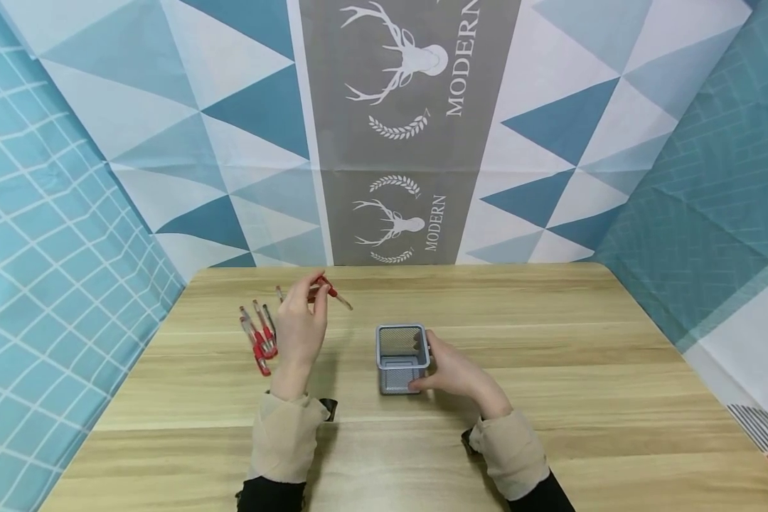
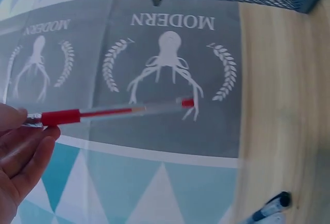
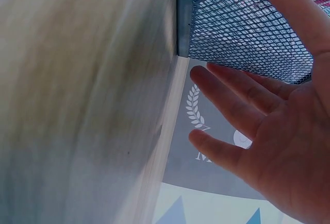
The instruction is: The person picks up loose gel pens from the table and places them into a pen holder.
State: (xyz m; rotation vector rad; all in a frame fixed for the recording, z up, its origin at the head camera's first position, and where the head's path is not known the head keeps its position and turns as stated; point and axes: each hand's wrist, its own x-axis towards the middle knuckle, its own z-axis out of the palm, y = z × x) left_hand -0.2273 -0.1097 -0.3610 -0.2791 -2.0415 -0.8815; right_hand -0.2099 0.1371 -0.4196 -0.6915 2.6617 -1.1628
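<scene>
My left hand (image 1: pixel 299 323) pinches a red gel pen (image 1: pixel 338 294) between thumb and fingertips, raised over the back left of the table. In the left wrist view the pen (image 2: pixel 105 114) shows a clear barrel, a red grip and a red end plug, lying nearly level. A grey metal mesh pen holder (image 1: pixel 400 380) stands upright near the table's middle with its open top up. My right hand (image 1: pixel 457 366) holds it from the right, thumb on the near face and fingers round the far side. The right wrist view shows the thumb and fingers astride the mesh (image 3: pixel 247 28).
Several more pens (image 1: pixel 256 341) with red parts lie loosely grouped left of my left hand. In the left wrist view a dark-capped pen (image 2: pixel 268 208) lies on the wooden table (image 1: pixel 550 398). Patterned cloth (image 1: pixel 249 128) hangs behind the table's back edge.
</scene>
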